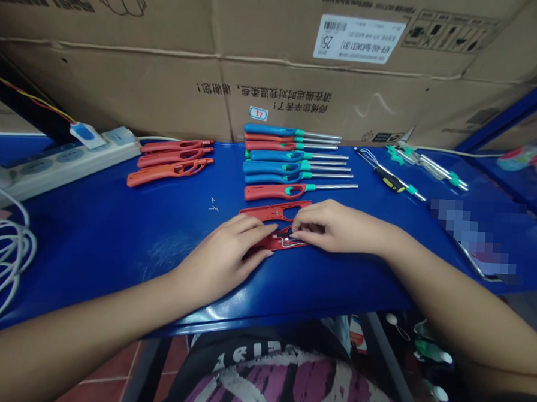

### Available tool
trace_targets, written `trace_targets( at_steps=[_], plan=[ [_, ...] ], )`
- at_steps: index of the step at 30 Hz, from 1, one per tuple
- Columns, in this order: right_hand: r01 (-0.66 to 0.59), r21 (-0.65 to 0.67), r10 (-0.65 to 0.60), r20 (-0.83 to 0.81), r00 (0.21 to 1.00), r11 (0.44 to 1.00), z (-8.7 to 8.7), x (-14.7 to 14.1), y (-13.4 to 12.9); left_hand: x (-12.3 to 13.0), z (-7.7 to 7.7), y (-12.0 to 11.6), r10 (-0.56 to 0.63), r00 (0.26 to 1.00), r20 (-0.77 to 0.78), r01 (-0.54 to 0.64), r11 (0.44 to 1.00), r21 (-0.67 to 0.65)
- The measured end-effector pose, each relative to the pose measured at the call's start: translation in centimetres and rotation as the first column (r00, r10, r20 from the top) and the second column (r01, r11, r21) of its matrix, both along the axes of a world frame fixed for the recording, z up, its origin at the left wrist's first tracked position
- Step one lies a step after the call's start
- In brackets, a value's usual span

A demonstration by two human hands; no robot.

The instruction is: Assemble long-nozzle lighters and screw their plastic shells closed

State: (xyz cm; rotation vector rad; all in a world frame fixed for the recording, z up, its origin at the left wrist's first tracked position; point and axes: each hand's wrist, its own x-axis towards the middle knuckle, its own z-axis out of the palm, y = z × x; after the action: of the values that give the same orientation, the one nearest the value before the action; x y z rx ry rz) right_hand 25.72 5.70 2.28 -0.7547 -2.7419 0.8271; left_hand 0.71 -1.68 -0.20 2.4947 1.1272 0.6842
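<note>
My left hand [236, 247] is closed around the handle end of an opened red lighter casing half [275, 244] on the blue table. Its thumb lies along the near edge and its fingers cover the far edge. Inside the casing half a thin white wire and a small black part show. With its fingertips pinched at the casing's right part, my right hand [328, 225] covers whatever it holds. Just beyond lies a second red casing half [268, 212], hollow side up. Several small screws [213, 205] are scattered to the left of it.
Behind my hands is a row of blue and red gas lighters [273, 192]. Red and orange casing halves [171, 163] lie left, near a power strip [68, 160]. A screwdriver [389, 178], metal tubes [436, 168] and a phone [468, 241] are right. Cardboard [166, 93] walls the back.
</note>
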Motion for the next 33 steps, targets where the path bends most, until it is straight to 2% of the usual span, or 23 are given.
trace_targets(
  at_steps=[9,13,16,20,26,30,33],
  plan=[
    [-0.028,0.052,0.028,-0.008,1.0,0.998,-0.2,-0.3,0.0,0.1,-0.2,0.3,-0.042,0.999,-0.001,0.042,0.999,0.01],
    [-0.017,0.053,0.017,-0.007,1.0,0.998,-0.2,-0.4,0.0,0.1,-0.1,0.1,-0.062,0.995,-0.083,0.066,0.997,0.044],
    [0.006,0.018,-0.006,0.002,1.0,1.0,0.3,-0.3,-0.2,0.2,0.2,-0.1,-0.039,0.983,-0.179,0.059,0.993,0.105],
    [-0.05,-0.064,0.052,0.026,0.998,0.997,1.1,0.2,-0.3,0.4,0.5,-0.3,-0.027,0.975,-0.222,0.056,0.991,0.124],
    [-0.117,-0.128,0.121,0.024,0.992,0.985,1.5,0.6,-0.1,0.2,0.3,-0.4,-0.045,0.978,-0.203,0.06,0.996,0.07],
    [-0.155,-0.131,0.158,0.017,0.987,0.979,1.8,0.7,-0.2,0.0,0.4,-0.5,-0.053,0.983,-0.174,0.056,0.998,0.013],
    [-0.136,-0.103,0.139,0.021,0.99,0.985,1.7,0.5,-0.3,0.1,0.5,-0.5,-0.057,0.985,-0.165,0.052,0.998,-0.03]
  ],
)
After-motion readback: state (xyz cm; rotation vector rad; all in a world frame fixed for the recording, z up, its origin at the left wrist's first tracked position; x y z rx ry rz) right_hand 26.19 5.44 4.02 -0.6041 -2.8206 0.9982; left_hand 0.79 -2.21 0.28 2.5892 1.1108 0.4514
